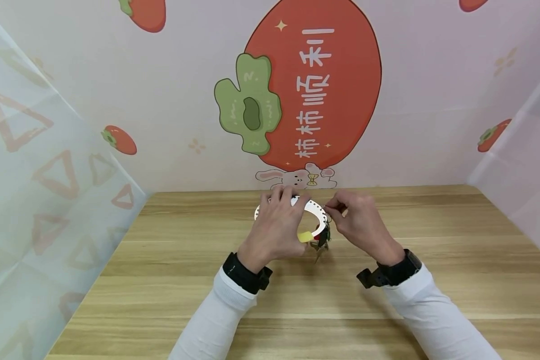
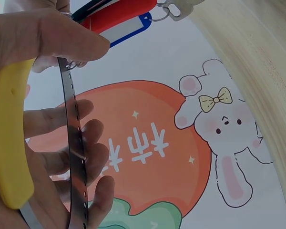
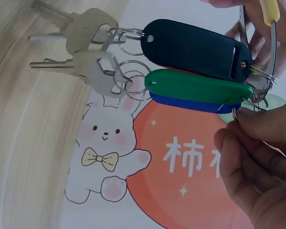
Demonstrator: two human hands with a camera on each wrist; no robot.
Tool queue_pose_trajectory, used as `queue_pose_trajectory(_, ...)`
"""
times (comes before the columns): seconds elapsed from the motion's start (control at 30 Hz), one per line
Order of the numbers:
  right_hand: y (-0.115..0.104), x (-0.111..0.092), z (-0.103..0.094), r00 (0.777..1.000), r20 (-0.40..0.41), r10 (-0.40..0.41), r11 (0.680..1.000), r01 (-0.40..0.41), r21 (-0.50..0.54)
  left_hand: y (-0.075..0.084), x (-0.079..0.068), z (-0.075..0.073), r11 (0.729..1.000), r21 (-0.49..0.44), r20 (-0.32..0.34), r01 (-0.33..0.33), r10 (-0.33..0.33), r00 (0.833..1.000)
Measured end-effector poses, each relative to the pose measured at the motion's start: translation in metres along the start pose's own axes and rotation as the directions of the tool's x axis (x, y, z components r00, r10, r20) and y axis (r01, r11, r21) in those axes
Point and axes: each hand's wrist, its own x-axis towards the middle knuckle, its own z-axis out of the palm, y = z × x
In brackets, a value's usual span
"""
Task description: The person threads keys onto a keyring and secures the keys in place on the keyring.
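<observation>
Brace the metal hoop [image 2: 71, 102] and its yellow handle [image 2: 12, 143] firmly, with the fingers of the left hand [image 1: 276, 225] curled round them, between both hands, over the far part of the wood-grained table [image 1: 162, 280]. Turn the small wire ring [image 3: 235, 114] gently, pinched between thumb and fingertip of the right hand [image 1: 360, 222]; impossible to tell whether threaded through a rim hole. Best to let the green tag [image 3: 195, 86], blue tag [image 3: 195, 102], dark tag [image 3: 195, 47] and keys [image 3: 97, 74] swing clear without snagging. Note, behind, a pale backdrop [image 1: 180, 100] printed with a large persimmon [image 1: 342, 75] and a rabbit [image 1: 292, 178]; leftward, a side panel [image 1: 27, 200] with faded triangles.
</observation>
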Motion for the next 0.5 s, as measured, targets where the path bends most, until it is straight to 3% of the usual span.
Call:
queue_pose_trajectory(0.3,0.0013,0.0018,-0.0063,0.986,0.088,0.145,0.983,-0.154,0.103,-0.0002,-0.0002,0.0008,0.999,-0.029,-0.022,-0.032,0.032,0.999)
queue_pose_trajectory(0.5,0.0006,0.0015,-0.0084,0.987,0.117,0.106,0.989,-0.117,0.088,0.0006,0.0003,-0.0001,0.999,-0.029,0.008,-0.045,0.045,0.999)
